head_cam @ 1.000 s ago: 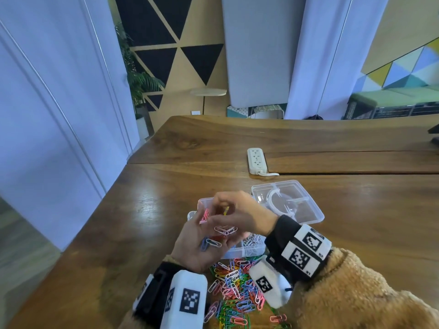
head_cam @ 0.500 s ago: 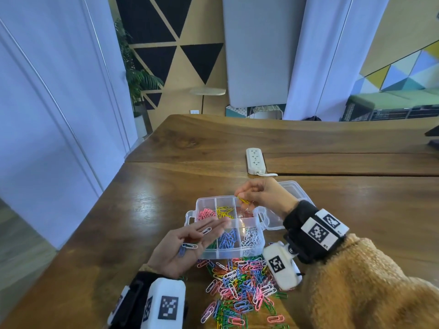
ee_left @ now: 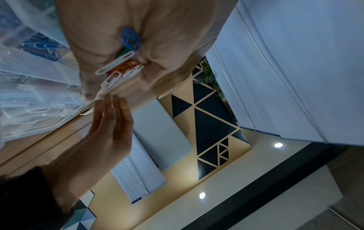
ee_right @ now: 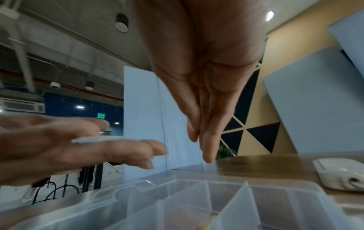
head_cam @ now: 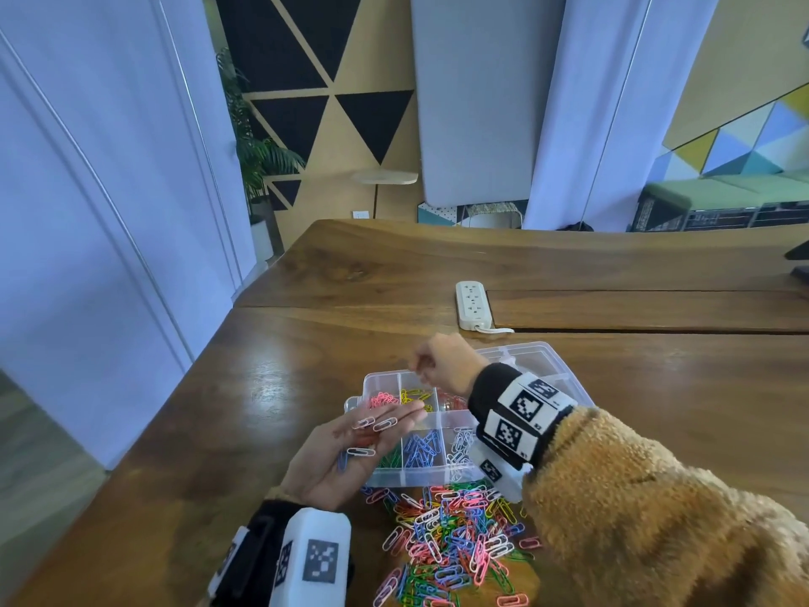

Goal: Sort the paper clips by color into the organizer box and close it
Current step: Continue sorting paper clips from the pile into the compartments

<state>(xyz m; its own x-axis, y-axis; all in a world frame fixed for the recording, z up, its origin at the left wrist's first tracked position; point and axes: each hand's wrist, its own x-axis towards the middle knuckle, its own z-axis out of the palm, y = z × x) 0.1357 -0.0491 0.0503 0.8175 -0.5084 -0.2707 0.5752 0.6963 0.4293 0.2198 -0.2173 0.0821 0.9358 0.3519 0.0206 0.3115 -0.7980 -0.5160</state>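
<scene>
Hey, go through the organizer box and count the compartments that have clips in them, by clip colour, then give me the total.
Compartments of the box with clips in them:
pink clips: 1
yellow clips: 1
red clips: 1
green clips: 1
blue clips: 1
white clips: 1
Total: 6

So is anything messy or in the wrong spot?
Only the unsorted paper clips, heaped in mixed colours on the table in front of the organizer box. The left hand carries a few more. Nothing looks broken or spilled.
</scene>
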